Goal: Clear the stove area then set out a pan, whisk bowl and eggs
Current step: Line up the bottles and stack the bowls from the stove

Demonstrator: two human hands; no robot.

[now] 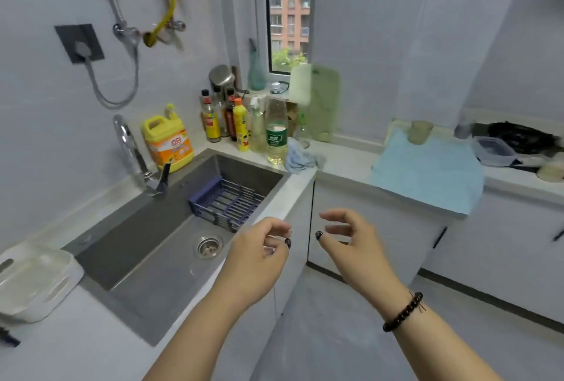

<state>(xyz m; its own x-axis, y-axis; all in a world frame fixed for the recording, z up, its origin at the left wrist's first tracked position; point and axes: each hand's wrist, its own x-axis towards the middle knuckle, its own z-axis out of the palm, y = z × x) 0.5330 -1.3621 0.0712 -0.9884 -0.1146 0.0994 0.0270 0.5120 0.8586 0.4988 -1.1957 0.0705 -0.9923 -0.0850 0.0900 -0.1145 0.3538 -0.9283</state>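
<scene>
Both hands hang in the air in front of the sink (pixel 171 228), holding nothing. The left hand (pixel 259 254) has its fingers (pixel 276 228) loosely curled with gaps between them; the right hand (pixel 351 240), with a dark bead bracelet (pixel 403 312) at the wrist, also has its fingers loosely curled and apart. The stove (pixel 518 136) sits far right on the counter (pixel 345 164), with a clear lidded container (pixel 494 151) at its near edge. A blue cloth (pixel 427 173) covers the counter beside it, with 1 cup (pixel 421 132) at the cloth's back edge. No pan, whisk bowl or eggs can be made out. Bottles (pixel 241 124) crowd the corner behind the sink.
</scene>
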